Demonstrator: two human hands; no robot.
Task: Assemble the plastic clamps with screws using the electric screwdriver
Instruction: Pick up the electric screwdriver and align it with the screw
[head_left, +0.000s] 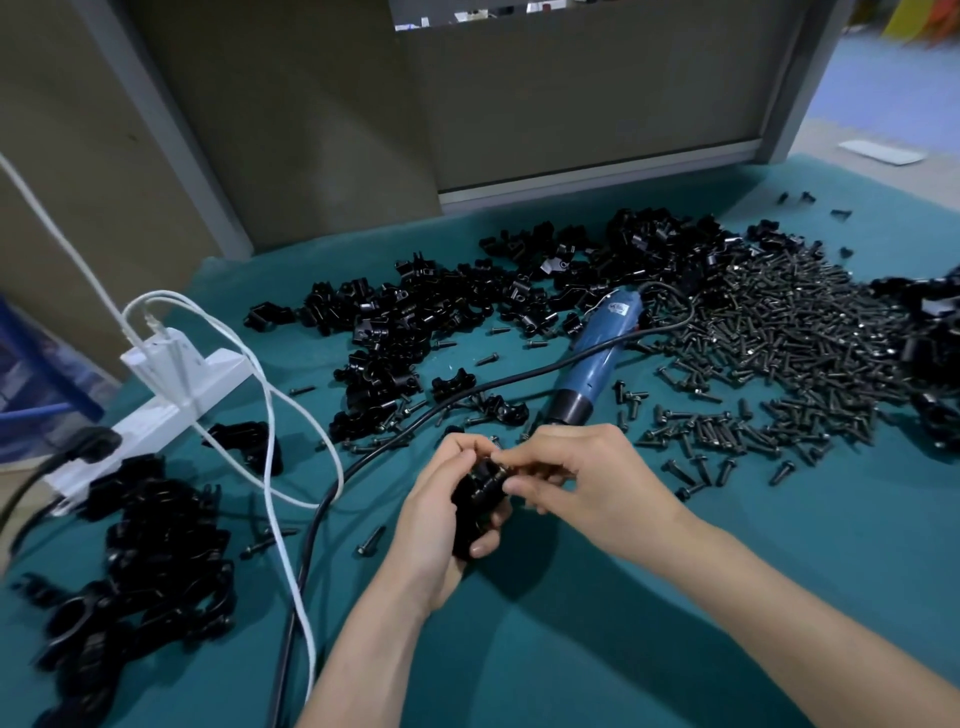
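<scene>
Left hand (434, 525) grips a glossy black clamp (474, 496) over the teal cloth counter (649, 639); right hand (592, 483) pinches its top. We can't see what's between the fingertips (513, 487). Blue screwdriver (597, 353) lies just behind.

Teal table (623, 649): clamps (415, 312), screws (779, 322), screwdriver (592, 358).

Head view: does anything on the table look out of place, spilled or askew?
Nothing looks damaged. Screws lie spilled loose across the green mat, strays mixed into the clamp halves. The electric screwdriver lies on its side among them, its black cord crossing the white cables near the left hand, which holds a clamp.
</scene>
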